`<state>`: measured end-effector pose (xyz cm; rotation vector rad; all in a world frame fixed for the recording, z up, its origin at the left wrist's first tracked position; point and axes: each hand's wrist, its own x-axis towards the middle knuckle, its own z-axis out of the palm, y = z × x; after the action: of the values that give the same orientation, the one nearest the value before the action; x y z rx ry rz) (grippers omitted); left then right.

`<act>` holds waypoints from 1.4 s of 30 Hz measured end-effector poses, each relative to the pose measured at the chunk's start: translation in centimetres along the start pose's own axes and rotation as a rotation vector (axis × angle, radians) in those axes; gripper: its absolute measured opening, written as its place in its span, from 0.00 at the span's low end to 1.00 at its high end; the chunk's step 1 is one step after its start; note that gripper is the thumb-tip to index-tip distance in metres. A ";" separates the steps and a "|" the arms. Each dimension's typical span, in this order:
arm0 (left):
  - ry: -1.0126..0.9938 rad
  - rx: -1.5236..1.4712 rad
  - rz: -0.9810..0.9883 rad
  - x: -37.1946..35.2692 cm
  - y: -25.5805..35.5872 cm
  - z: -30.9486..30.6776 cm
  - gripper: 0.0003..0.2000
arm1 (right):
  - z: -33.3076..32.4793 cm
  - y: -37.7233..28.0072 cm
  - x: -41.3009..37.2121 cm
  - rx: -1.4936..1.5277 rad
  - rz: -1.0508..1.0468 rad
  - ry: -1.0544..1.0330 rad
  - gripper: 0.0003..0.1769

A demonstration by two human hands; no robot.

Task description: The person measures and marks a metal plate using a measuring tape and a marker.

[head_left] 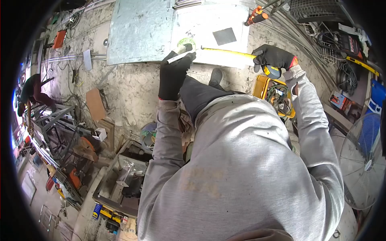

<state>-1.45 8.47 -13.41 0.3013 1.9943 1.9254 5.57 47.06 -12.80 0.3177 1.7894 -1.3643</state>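
Note:
My left hand (175, 76), in a black glove, is closed around a white marker-like pen (181, 57) at the near edge of a brightly lit metal sheet (209, 26). Just beyond its fingers lies a round green-and-white item (186, 41), partly hidden. My right hand (274, 58), also gloved in black, grips a tape measure (272, 71) with a yellow and dark case. From it the yellow blade (229, 53) runs left across the sheet, its end close to my left hand. A small dark grey rectangular plate (224, 36) rests on the sheet beyond the blade.
Orange-handled tools (256, 17) lie by the sheet's far right corner. A yellow box (260, 86) of cables stands below my right hand. A large fan (364, 160) is at right. Another person (34, 94) bends near metal frames (56, 120) at left.

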 end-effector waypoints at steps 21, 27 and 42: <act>-0.128 0.090 -0.099 2.7 1.4 0.9 0.11 | 0.0 1.1 -0.2 0.066 -0.133 0.015 0.14; -0.142 0.117 -0.033 2.9 0.6 0.7 0.11 | 0.7 -0.9 -0.8 -0.086 0.009 0.066 0.11; -0.132 0.158 -0.066 2.8 1.1 0.9 0.12 | 0.2 -0.1 -0.4 0.039 0.054 0.053 0.11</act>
<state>-3.71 10.47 -12.62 0.3874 2.0448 1.6671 5.84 46.91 -12.49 0.4237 1.7869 -1.3656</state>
